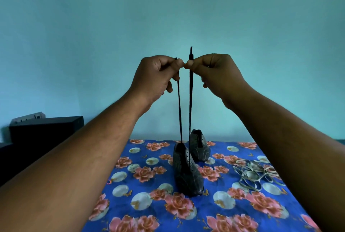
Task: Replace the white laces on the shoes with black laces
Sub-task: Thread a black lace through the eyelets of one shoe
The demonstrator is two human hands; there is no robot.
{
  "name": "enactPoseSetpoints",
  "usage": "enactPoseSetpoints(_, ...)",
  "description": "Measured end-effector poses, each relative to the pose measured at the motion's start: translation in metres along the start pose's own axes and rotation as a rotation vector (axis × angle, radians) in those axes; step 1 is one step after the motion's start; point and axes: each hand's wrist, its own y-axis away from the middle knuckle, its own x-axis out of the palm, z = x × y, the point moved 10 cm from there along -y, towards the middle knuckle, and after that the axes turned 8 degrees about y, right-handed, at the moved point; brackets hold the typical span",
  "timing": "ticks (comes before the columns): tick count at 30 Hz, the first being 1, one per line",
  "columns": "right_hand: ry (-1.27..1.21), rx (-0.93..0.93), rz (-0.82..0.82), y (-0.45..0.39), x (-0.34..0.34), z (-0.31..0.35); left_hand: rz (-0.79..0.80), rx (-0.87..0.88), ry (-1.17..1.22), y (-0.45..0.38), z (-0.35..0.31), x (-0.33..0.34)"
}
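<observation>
High above a flower-printed bedsheet (214,218), a person's left hand (155,76) and right hand (216,74) meet almost thumb to thumb, each pinching one end of a black lace (190,104) between thumb and forefinger, the other fingers curled in. From the left hand's pinch only a short tip sticks up; from the right hand's a longer tip stands straight. Both strands drop taut and nearly parallel from the hands to the near shoe (186,172), a dark lace-up standing directly below them on the sheet, toe toward the viewer. One strand enters at the top of the shoe's opening, the other lower down among the eyelets.

Just behind that shoe and slightly right, the second dark shoe (199,146) sits with open eyelets. Well off to the right, partly hidden by the right forearm, the white laces (252,173) lie in a loose tangle on the blue sheet with its pink roses. At far left a black box-like object (46,129) sits against the turquoise wall (168,16). No brand or writing can be read on anything.
</observation>
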Motion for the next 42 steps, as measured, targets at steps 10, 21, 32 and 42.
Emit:
enactPoseSetpoints(10, 0.106, -0.099, -0.055, 0.002, -0.01, 0.017, -0.062, 0.038, 0.027, 0.001, 0.001, 0.001)
enactPoseSetpoints(21, -0.169, 0.122, 0.103, 0.023, 0.018, -0.07, -0.013, -0.253, 0.12, 0.039, 0.094, 0.012)
enactPoseSetpoints(32, 0.357, 0.215, 0.338, 0.094, 0.079, -0.255, 0.611, -0.61, -0.712, 0.191, 0.341, 0.047)
enactPoseSetpoints(42, 0.564, 0.239, 0.516, 0.141, 0.156, -0.318, 0.287, -0.501, -0.401, 0.187, 0.359, 0.098)
